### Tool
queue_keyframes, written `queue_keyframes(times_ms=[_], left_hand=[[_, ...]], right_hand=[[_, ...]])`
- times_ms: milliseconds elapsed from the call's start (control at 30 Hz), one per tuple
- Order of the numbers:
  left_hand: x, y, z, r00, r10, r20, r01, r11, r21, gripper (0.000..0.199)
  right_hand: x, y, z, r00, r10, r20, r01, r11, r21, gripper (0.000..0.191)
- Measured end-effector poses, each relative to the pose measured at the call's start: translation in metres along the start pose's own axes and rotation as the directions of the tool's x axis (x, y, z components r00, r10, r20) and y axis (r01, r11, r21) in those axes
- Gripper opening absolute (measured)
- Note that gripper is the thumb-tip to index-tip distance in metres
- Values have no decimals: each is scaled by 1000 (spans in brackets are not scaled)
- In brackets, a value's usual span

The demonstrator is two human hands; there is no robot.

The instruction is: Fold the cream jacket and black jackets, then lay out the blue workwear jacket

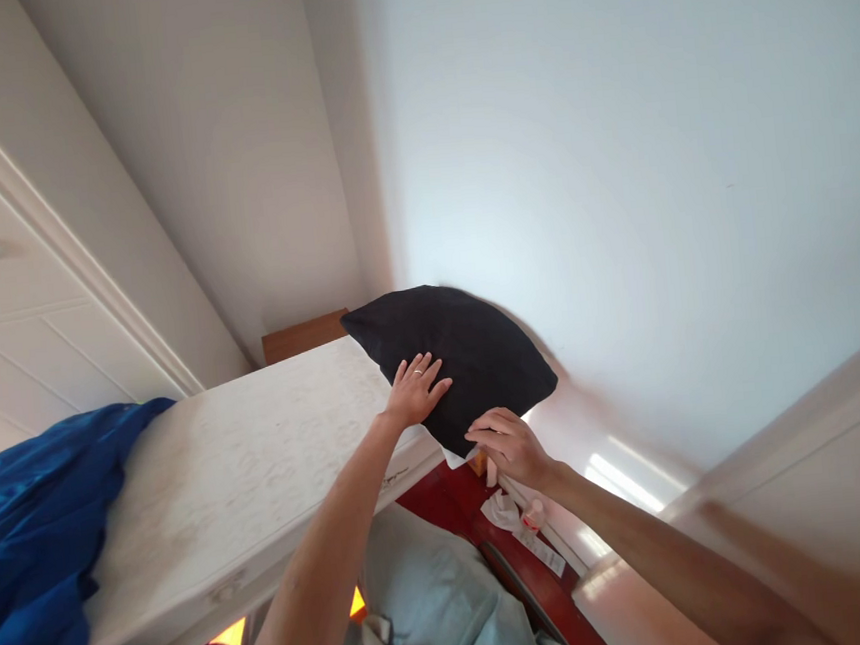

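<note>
A black cushion [462, 340] lies at the far end of a white cabinet top [260, 443], close to the wall. Its underside shows a bit of white at the lower corner. My left hand [415, 394] rests flat on the cushion with fingers spread, a ring on one of them. At the cushion's near corner, my right hand [510, 446] has its fingers bent and closed on the edge. The thumb side of that hand is partly hidden.
Blue clothing [34, 538] hangs over the cabinet's left end. Below are a grey-green cloth bundle [439, 593], crumpled tissue [501, 509] and a paper slip on the red floor [453, 501]. A white wardrobe [25, 258] stands at left; a pale wall [615, 196] rises behind.
</note>
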State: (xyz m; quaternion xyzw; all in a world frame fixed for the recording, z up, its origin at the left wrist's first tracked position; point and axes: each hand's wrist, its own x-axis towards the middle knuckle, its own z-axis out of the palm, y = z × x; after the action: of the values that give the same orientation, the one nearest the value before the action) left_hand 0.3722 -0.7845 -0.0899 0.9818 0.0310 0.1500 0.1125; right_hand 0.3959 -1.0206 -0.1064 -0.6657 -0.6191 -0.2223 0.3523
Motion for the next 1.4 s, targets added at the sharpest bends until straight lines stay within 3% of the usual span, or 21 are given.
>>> queue_keyframes(times_ms=[133, 233, 333, 433, 667, 767, 833, 933, 1100, 1400], left_hand=[[0, 0, 2, 1000, -3, -10, 3, 1000, 7, 58], [1, -2, 5, 1000, -10, -21, 10, 1000, -4, 58], [1, -3, 8, 999, -20, -31, 20, 1000, -23, 58], [-1, -4, 8, 999, -20, -37, 19, 999, -33, 59], [-6, -3, 4, 999, -44, 4, 44, 999, -32, 60], [-5, -3, 5, 999, -47, 2, 47, 998, -30, 60], [-4, -3, 5, 999, -49, 3, 49, 998, -29, 61], [-2, -2, 4, 999, -50, 8, 51, 998, -25, 61], [-2, -1, 2, 999, -49, 16, 49, 999, -16, 62], [1, 1, -3, 997, -56, 59, 55, 998, 15, 63]], right_hand=[[-17, -11, 9, 981, 180, -72, -176, 983, 53, 19], [-33, -21, 16, 888, 413, -202, -406, 911, 76, 21], [-43, -30, 21, 818, 555, -148, -539, 831, 137, 26], [-45, -39, 26, 802, 595, -57, -568, 788, 237, 26], [-49, -57, 61, 694, 710, -121, -599, 662, 450, 41], [-46, -60, 72, 647, 750, -136, -607, 615, 504, 36], [-41, -61, 75, 650, 735, -192, -585, 646, 490, 28], [-33, -61, 74, 698, 672, -249, -553, 726, 409, 25], [-30, -54, 71, 772, 613, -167, -565, 783, 262, 36], [-23, -51, 63, 769, 598, -228, -559, 801, 215, 46]])
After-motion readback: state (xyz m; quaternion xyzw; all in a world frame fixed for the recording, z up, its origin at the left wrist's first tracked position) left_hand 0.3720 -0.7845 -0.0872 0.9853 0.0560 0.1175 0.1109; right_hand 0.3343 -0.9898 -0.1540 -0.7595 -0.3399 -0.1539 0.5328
